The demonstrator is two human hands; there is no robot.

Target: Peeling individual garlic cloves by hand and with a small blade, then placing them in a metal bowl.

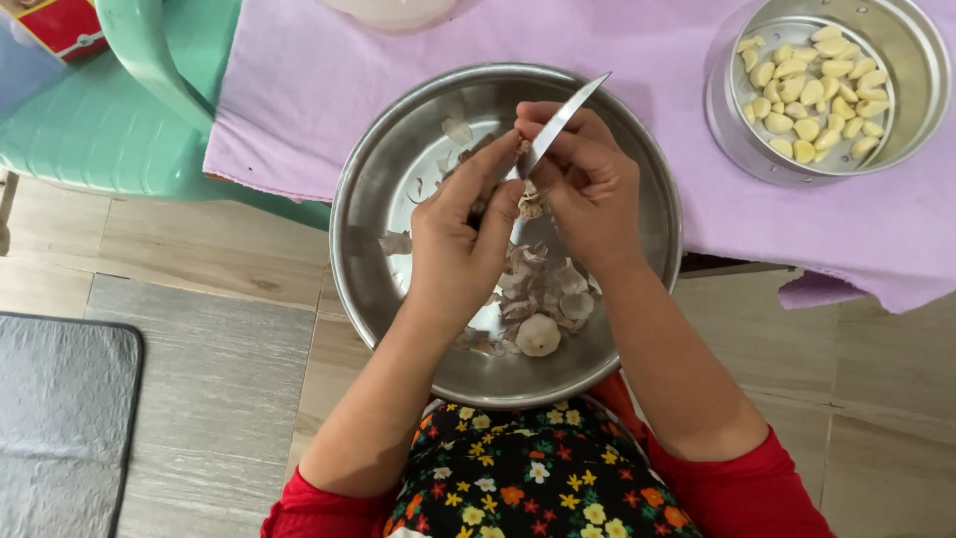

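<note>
Flowered black cloth (pixel 528 468) and red sleeves (pixel 742 493) sit lowest, under a wide, shiny steel bowl (pixel 398 149) strewn with papery garlic skins (pixel 543 289) and one pale garlic head (pixel 538 335). Above it, the left hand (pixel 460 239) pinches a garlic clove (pixel 529 203) narrowly, while the right hand (pixel 583 184) grips a thin steel knife (pixel 560 122) against it. Smooth peeled cloves (pixel 812 95) fill a round steel tin (pixel 911 45) on lilac cloth (pixel 319 70).

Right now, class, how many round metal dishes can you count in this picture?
2. The large steel bowl sits under the hands, holding garlic skins. The smaller steel dish of peeled cloves stands on the purple cloth, upper right. Others may lie out of frame.
</note>
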